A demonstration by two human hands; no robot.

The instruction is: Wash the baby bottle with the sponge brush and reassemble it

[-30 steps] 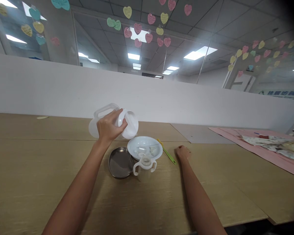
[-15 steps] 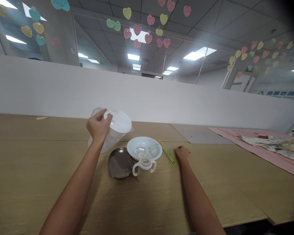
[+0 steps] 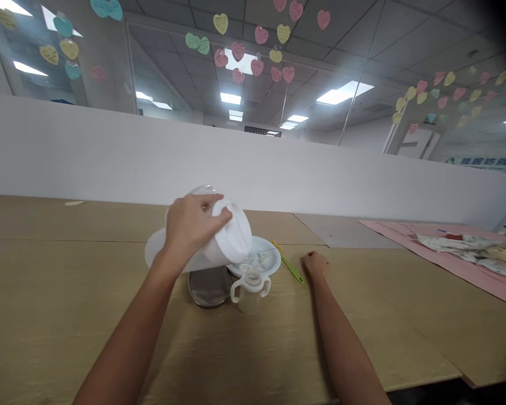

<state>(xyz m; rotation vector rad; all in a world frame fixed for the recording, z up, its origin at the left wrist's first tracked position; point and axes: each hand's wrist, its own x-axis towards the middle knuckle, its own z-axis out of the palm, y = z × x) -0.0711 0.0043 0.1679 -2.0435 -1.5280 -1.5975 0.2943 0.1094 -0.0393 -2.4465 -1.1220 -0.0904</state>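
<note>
My left hand (image 3: pixel 190 224) is wrapped round the handle of a translucent plastic pitcher (image 3: pixel 155 248) with a white lid. The pitcher is tipped far over to the right, its lid end above the metal dish and the bowl. Below it stands a clear baby bottle (image 3: pixel 252 292) with two white handles and an uncovered mouth. Behind the bottle, a white bowl (image 3: pixel 275 260) holds small clear parts; the pitcher hides some of it. A round metal dish (image 3: pixel 209 291) lies left of the bottle. My right hand (image 3: pixel 316 264) rests on the table, fingers curled in, holding nothing visible.
A brush with a green handle (image 3: pixel 294 271) lies between the bowl and my right hand. Far right, a pink cloth (image 3: pixel 388 233) carries packets and small items. A flat pale piece (image 3: pixel 75 203) lies at the back left. A white wall (image 3: pixel 109 157) rises behind the table.
My left hand has moved the pitcher to the right and tipped it further, so its lid end now overhangs the bowl. My right hand stays in place.
</note>
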